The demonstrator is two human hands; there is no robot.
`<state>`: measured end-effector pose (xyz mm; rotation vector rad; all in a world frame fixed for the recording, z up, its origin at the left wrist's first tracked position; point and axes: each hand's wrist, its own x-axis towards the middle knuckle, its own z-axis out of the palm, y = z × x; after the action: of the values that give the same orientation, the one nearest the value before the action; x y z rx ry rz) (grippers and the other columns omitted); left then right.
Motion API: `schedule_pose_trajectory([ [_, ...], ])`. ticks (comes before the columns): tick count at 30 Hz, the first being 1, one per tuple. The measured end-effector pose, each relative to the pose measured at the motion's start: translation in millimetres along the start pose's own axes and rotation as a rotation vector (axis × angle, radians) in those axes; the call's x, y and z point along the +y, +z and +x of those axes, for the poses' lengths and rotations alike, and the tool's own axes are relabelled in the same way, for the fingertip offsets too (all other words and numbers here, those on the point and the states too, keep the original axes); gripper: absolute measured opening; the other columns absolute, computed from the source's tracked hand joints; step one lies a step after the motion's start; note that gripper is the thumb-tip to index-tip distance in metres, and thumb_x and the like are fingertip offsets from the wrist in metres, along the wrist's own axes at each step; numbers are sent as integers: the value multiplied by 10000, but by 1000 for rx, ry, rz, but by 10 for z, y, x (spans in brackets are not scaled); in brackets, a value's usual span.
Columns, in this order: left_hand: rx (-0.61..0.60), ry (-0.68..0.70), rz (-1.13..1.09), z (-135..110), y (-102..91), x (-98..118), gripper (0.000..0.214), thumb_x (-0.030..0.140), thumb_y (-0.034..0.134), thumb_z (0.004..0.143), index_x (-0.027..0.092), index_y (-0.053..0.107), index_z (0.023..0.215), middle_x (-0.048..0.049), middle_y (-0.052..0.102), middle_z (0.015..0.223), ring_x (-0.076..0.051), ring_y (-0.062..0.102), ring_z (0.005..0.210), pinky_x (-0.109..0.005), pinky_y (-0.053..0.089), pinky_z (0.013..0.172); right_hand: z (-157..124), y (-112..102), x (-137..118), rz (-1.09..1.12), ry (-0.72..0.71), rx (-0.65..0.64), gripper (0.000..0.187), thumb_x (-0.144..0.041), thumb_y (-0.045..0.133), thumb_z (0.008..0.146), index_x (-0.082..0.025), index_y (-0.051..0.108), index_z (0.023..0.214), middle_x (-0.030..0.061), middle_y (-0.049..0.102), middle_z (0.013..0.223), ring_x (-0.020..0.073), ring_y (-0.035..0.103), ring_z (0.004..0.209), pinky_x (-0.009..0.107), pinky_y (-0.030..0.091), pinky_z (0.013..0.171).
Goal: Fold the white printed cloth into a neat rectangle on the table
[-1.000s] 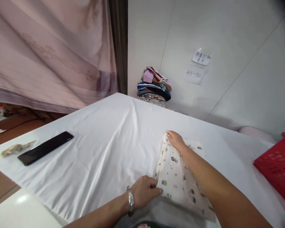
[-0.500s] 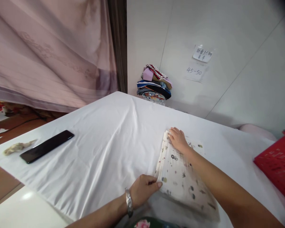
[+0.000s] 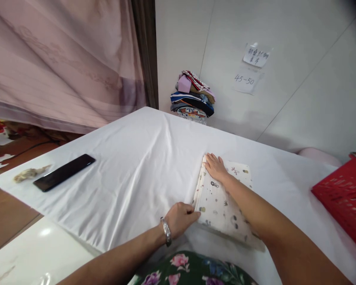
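Observation:
A folded cream cloth with small printed figures (image 3: pixel 219 204) lies on the white sheet (image 3: pixel 130 174) that covers the table. My left hand (image 3: pixel 180 217), a silver bracelet at its wrist, has its fingers curled and pinching the cloth's near left edge. My right hand (image 3: pixel 215 166) lies flat on the cloth's far left corner, fingers stretched out and pressing down.
A black phone (image 3: pixel 64 172) and a crumpled beige scrap (image 3: pixel 29 173) lie at the table's left end. A pile of folded clothes (image 3: pixel 192 99) stands at the far edge by the wall. A red plastic basket (image 3: pixel 344 194) sits at the right. A pink curtain (image 3: pixel 62 63) hangs behind.
My right hand has slid a little farther along the cloth toward its far corner and flattened. My left hand keeps its hold on the near edge. The view has shifted slightly.

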<state>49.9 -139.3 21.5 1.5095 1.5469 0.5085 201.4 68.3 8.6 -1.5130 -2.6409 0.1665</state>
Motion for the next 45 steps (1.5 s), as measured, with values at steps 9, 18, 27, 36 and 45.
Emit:
schedule_pose_trajectory([
  [9, 9, -17, -59, -11, -16, 15, 405, 487, 461, 727, 165, 437, 484, 52, 283, 468, -86, 329, 502, -227, 218, 465, -689, -69, -64, 178, -52, 4, 502, -377, 265, 906, -216, 269, 1382, 76, 266, 1445, 211, 157, 1341, 458, 132, 1060],
  [18, 95, -87, -90, 41, 15, 86, 392, 548, 532, 673, 156, 550, 657, 38, 460, 545, -107, 416, 548, -222, 271, 488, -952, 36, -259, 105, -124, -31, 538, -429, 276, 900, -149, 322, 1357, 121, 244, 1447, 229, 146, 1343, 474, 145, 1055],
  [27, 91, -97, -132, 134, 5, -13, 371, 511, 551, 668, 147, 556, 597, 44, 440, 498, -94, 397, 512, -220, 271, 472, -912, 120, -307, 94, -145, 37, 538, -412, 265, 904, -134, 316, 1362, 136, 271, 1433, 226, 171, 1338, 472, 151, 1057],
  [36, 59, -178, -240, 634, -75, 97, 348, 483, 580, 668, 147, 578, 577, 39, 425, 440, -104, 408, 477, -232, 298, 472, -919, 129, -248, 240, -141, 89, 515, -394, 274, 905, -144, 332, 1352, 128, 277, 1431, 216, 189, 1334, 475, 169, 1056],
  [45, 142, -77, -50, 895, -134, 221, 305, 434, 593, 660, 132, 638, 651, 17, 510, 525, -122, 486, 564, -227, 334, 507, -878, 163, -203, 342, -80, 111, 470, -316, 284, 893, -193, 366, 1339, 89, 355, 1399, 207, 268, 1307, 468, 203, 1056],
])
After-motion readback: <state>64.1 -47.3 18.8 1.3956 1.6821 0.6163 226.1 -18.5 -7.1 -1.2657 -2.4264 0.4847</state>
